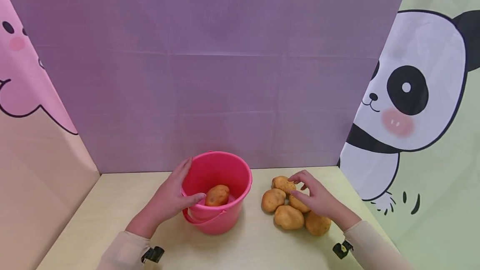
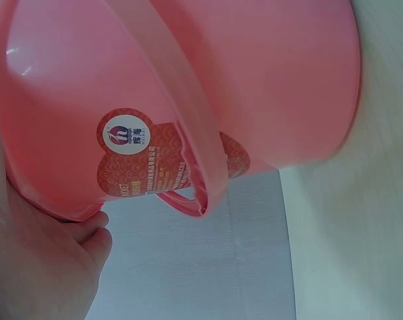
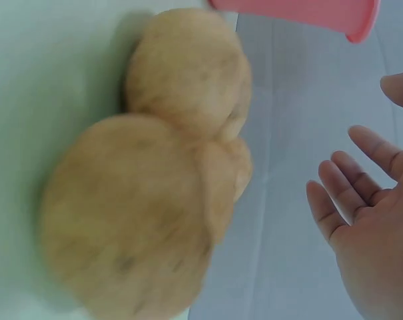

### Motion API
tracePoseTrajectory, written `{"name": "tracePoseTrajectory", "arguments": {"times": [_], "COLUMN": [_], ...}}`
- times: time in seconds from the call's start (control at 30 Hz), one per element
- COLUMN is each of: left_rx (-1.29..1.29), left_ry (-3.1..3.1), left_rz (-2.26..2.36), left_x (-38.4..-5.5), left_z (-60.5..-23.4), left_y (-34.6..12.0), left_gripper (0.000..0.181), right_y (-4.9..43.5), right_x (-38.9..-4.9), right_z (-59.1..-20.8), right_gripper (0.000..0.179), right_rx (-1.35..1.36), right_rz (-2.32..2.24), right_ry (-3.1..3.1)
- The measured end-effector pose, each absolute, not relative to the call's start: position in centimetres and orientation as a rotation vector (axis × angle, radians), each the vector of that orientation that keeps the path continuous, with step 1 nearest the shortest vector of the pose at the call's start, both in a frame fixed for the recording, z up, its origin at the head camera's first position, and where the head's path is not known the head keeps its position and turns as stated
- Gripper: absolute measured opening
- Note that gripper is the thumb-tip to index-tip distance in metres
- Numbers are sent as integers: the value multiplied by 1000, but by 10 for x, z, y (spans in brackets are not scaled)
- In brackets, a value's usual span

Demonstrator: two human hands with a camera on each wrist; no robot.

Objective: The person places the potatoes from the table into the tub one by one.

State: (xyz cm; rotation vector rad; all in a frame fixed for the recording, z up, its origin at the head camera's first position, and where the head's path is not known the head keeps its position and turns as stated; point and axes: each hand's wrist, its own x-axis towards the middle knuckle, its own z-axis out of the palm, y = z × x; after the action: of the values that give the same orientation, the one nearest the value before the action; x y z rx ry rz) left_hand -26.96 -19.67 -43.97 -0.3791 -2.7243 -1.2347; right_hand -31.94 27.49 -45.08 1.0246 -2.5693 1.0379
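A pink bucket [image 1: 234,216] stands upright on the table, its handle [image 2: 181,87] hanging down on the near side. One potato [image 1: 217,195] lies inside it. My left hand [image 1: 170,197] holds the bucket's rim from the left, the thumb over the near edge and the fingers along the far left side. To the right of the bucket lies a cluster of several potatoes [image 1: 289,217]. Over this cluster is my right hand [image 1: 316,197], its thumb and fingers spread apart. In the right wrist view the right hand [image 3: 381,220] holds nothing, and potatoes [image 3: 131,220] lie beside it.
The pale wooden table [image 1: 123,203] ends at a purple cloth backdrop [image 1: 225,74] just behind the bucket. Printed cloths with a pink cartoon figure [image 1: 22,74] and a panda [image 1: 423,82] hang on either side. A red label [image 2: 138,160] is on the bucket's wall.
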Motion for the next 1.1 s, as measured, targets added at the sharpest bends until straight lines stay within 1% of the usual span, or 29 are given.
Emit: {"name": "tracePoseTrajectory", "arguments": {"times": [0.2, 0.43, 0.6, 0.77, 1.1], "left_rx": [-378, -385, -384, -374, -377], "left_ry": [-2719, -2714, -2716, -2715, -2721], "left_rz": [-1244, -1255, -1244, -1247, -1249], "left_x": [-269, -269, -268, -268, -268], "left_z": [-440, -442, -441, -440, -438], "left_y": [-197, -196, -197, -197, -196], "left_gripper": [132, 132, 131, 131, 131], "right_y": [299, 322, 330, 331, 331], "right_x": [-303, -281, -271, -264, -260], "right_z": [-467, -490, -501, -503, -509], "right_gripper": [29, 36, 42, 49, 73], "right_rx": [946, 774, 706, 679, 657], "right_rz": [961, 946, 916, 937, 963], "right_ry": [-2546, -2579, -2577, -2585, -2652]}}
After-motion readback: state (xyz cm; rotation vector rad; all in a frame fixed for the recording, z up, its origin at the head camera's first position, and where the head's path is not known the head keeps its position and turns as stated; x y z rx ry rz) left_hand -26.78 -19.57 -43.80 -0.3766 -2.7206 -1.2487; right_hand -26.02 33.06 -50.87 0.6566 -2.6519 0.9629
